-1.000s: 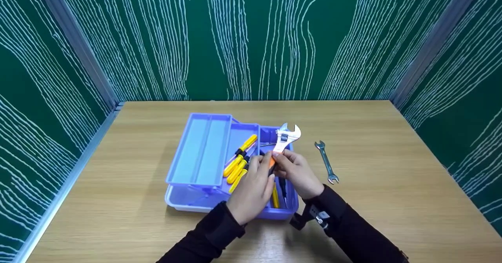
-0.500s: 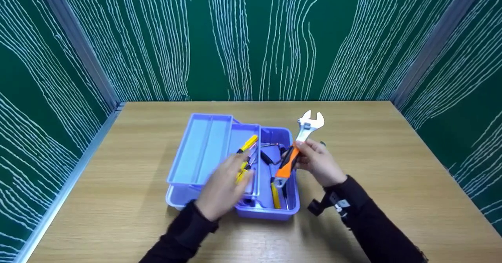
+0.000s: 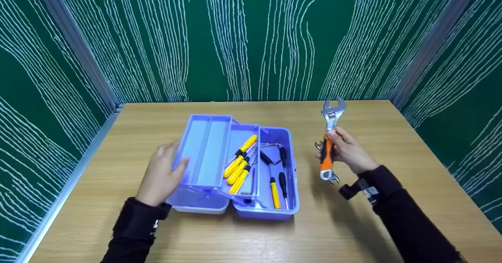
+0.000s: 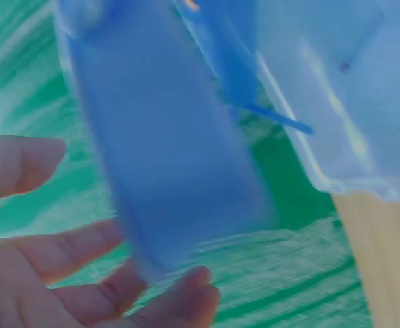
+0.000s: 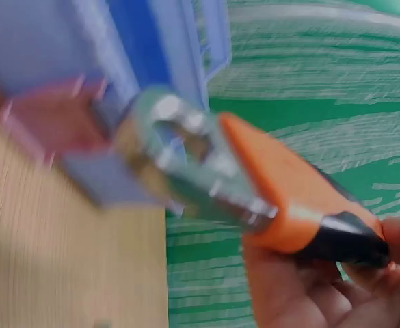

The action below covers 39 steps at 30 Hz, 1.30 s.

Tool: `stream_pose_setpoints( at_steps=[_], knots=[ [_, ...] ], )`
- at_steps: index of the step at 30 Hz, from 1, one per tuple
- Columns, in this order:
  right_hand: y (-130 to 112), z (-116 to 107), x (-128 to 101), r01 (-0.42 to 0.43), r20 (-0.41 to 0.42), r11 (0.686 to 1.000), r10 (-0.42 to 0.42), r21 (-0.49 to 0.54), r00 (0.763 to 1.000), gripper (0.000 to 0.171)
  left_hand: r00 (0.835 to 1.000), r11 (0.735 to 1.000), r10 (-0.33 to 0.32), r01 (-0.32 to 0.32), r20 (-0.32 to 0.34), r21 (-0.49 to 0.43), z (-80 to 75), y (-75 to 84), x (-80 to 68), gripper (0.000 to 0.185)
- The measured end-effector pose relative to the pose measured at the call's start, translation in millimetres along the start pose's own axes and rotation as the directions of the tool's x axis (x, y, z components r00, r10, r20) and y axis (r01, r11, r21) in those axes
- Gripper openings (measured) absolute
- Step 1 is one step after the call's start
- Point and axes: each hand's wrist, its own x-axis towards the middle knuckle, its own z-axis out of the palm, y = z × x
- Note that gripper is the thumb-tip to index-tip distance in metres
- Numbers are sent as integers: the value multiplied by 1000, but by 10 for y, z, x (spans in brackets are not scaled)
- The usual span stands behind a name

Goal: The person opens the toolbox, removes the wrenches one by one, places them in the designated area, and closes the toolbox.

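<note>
My right hand [image 3: 353,153] holds an adjustable wrench [image 3: 329,145] by its orange-and-black handle, jaw end up, over the table right of the toolbox. Up close in the right wrist view, the wrench's handle end [image 5: 302,191] with its metal hanging hole points away from the fingers. My left hand [image 3: 160,175] is at the left side of the purple toolbox [image 3: 292,165], beside its raised two-channel tray [image 3: 200,149]. The left wrist view has the thumb apart from the tray [image 4: 165,137] and the other fingers [image 4: 104,294] near its edge; contact is unclear.
Several yellow-handled screwdrivers [image 3: 237,171] lie in the middle tray. The right compartment holds a yellow-handled screwdriver [image 3: 275,194] and black-handled tools [image 3: 282,182]. An open-end wrench [image 3: 334,178] lies on the table, mostly hidden behind the adjustable wrench. Green patterned panels [image 3: 251,39] surround the table.
The left hand has let go of the adjustable wrench and moved left across the toolbox to its left side. The right hand has carried the wrench rightward, out from over the box.
</note>
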Motion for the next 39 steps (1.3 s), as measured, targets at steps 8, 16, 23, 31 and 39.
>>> stream_pose_setpoints(
  at_steps=[8, 16, 23, 31, 39],
  knots=[
    [131, -364, 18, -70, -36, 980, 65, -186, 997, 28, 950, 969, -219, 239, 221, -67, -45, -222, 13, 65],
    [308, -598, 43, -93, -146, 967, 59, -238, 988, 27, 954, 955, -235, 263, 188, -139, 44, -295, 25, 47],
    [454, -757, 64, -126, -208, 930, 56, -345, 977, 29, 968, 964, -213, 231, 137, -135, 84, -282, 17, 37],
    [561, -871, 97, -250, -222, 835, 158, -490, 962, 50, 976, 971, -189, 202, 107, -130, 93, -273, -1, 37],
    [717, -886, 154, -371, -239, 765, 285, -527, 928, 58, 970, 965, -210, 226, 123, -135, 107, -293, 2, 40]
  ],
)
